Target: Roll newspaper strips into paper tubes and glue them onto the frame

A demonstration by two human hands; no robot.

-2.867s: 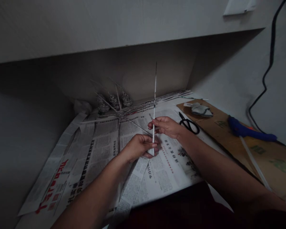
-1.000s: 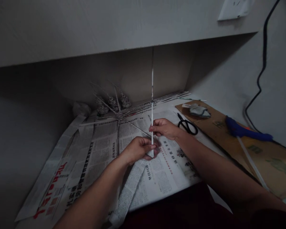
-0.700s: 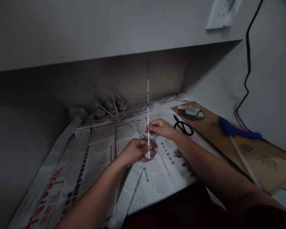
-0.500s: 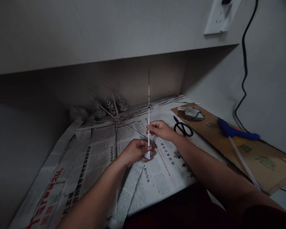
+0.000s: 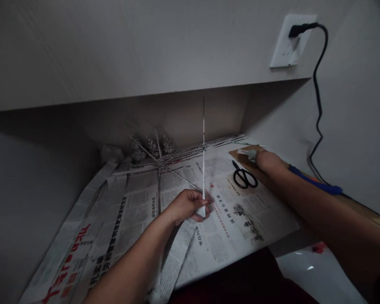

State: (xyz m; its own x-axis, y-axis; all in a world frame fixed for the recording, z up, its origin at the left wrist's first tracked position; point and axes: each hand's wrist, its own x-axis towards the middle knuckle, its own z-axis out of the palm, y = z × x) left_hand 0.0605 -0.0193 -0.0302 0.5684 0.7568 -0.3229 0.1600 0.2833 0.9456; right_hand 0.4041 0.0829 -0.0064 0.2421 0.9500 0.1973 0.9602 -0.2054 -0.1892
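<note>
My left hand (image 5: 192,206) is closed in a pinch on a thin rolled paper stick (image 5: 204,169), which stands upright with its wider end at my fingers. A newspaper strip (image 5: 179,250) runs from that end down toward the near edge. My right hand (image 5: 270,162) is off to the right, fingers curled over a crumpled grey-white cloth (image 5: 251,155); the hand covers much of it, and the fingertips are hidden. Black-handled scissors (image 5: 245,178) lie just left of my right forearm.
Newspaper sheets (image 5: 139,202) cover the table. Thin paper sticks (image 5: 190,154) and several woven cone shapes (image 5: 152,147) are at the back. A blue-handled tool (image 5: 331,188) is partly behind my right arm on cardboard (image 5: 236,155). A black cord (image 5: 317,93) hangs from the wall socket (image 5: 293,40).
My right hand has let go of the paper stick and moved right to the cloth on the cardboard. My left hand still holds the stick upright. The view has shifted slightly.
</note>
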